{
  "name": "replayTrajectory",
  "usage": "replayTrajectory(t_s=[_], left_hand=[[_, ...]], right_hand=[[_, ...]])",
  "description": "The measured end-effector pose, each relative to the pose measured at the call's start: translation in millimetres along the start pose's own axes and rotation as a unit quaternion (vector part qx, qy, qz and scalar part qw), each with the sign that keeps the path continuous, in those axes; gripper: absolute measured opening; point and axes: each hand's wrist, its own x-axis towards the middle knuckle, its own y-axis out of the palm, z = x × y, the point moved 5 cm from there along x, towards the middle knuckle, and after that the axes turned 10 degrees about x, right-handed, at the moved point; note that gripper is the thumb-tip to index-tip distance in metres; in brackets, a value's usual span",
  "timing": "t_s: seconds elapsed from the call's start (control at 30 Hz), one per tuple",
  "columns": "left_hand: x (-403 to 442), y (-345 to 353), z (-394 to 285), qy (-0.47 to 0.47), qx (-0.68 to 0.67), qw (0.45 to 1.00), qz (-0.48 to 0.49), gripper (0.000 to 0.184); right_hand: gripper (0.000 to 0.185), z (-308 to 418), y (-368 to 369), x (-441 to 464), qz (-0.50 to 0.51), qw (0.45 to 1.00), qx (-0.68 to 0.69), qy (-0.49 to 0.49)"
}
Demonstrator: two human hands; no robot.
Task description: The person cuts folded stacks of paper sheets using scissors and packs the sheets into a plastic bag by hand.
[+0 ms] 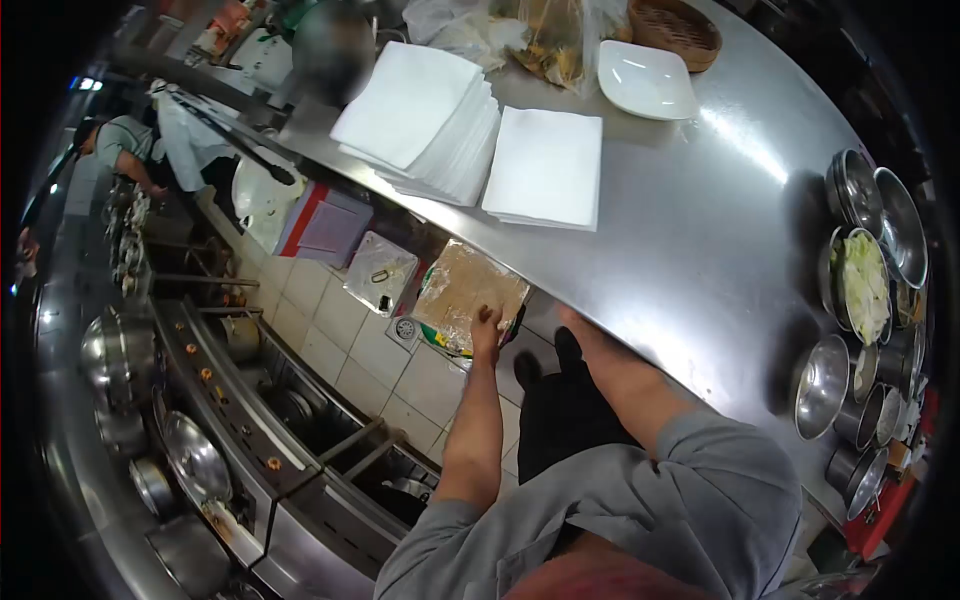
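My left hand (487, 326) is over a brown board (470, 290) covered in clear plastic film, low down beside the steel table (700, 230). Its fingers are curled together against the film, and whatever they may hold is too small to make out. Under the board, a green and yellow rim shows. My right hand (569, 317) is at the table's front edge, where the edge hides its fingers. On the table lie a tall fanned stack of white sheets (415, 105) and a smaller white stack (545, 167).
A white dish (647, 80), a bamboo steamer (675, 30) and plastic bags (555, 40) sit at the table's far side. Metal bowls (822, 385) and chopped greens (865, 285) are at the right. Stoves (225, 410) stand left; another person (125, 140) bends beyond.
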Motion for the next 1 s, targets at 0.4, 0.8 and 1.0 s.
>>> replayTrajectory(t_s=[0.4,0.8,1.0], left_hand=[[193,44,-8,0.109,-0.271,0.942,0.164,0.052],[115,14,-38,0.069,-0.213,0.967,0.124,0.049],[-51,-79,-112,0.1,0.048,0.992,0.062,0.049]], right_hand=[[0.044,-20,43,8,0.021,0.999,-0.028,0.038],[0.044,-22,16,0,0.042,0.998,-0.008,0.044],[0.045,-14,-35,-19,0.062,0.998,0.019,-0.004]])
